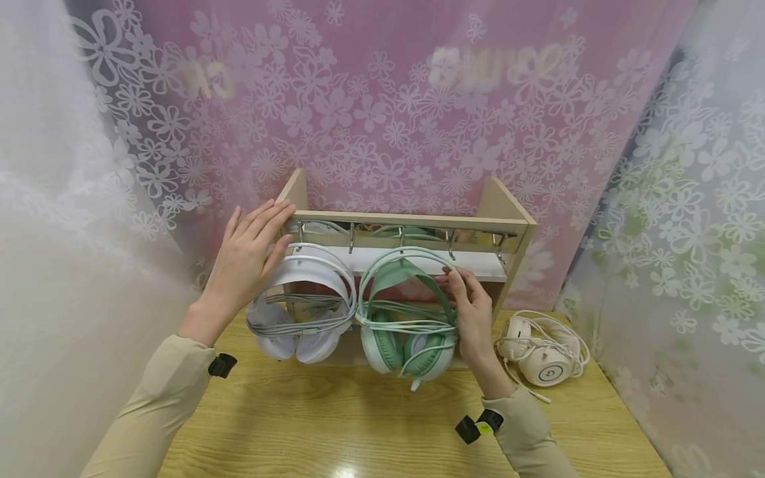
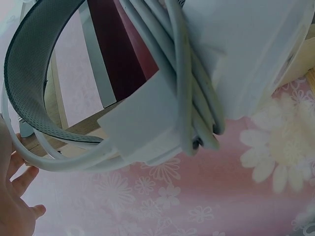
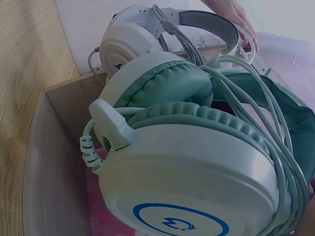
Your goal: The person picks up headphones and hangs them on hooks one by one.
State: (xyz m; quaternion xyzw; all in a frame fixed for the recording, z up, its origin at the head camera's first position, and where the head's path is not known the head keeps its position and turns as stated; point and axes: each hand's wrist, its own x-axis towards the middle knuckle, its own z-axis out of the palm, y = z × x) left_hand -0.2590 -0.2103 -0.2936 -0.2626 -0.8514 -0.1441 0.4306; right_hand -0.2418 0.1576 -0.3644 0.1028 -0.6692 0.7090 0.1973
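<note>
Two at hooks (image 1: pixel 351 238): white headset (image 1: pixel 323 342) left, green headset (image 1: pixel 382 345) right
Left hand (image 1: pixel 248 249): fingers straight, on the rack (image 1: pixel 412 218), left end
Right hand (image 1: pixel 473 312): pinching green headset's band
Cream headset (image 1: pixel 546 365): on surface (image 1: pixel 329 418), right of rack

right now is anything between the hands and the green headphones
Nothing visible blocks the right hand: it grips the green headphones. The white headphones hang between them and the left hand, which rests on the rack.

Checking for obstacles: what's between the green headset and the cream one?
Between the green headset and the cream headset, the head view shows the right hand and the rack's side panel.
</note>
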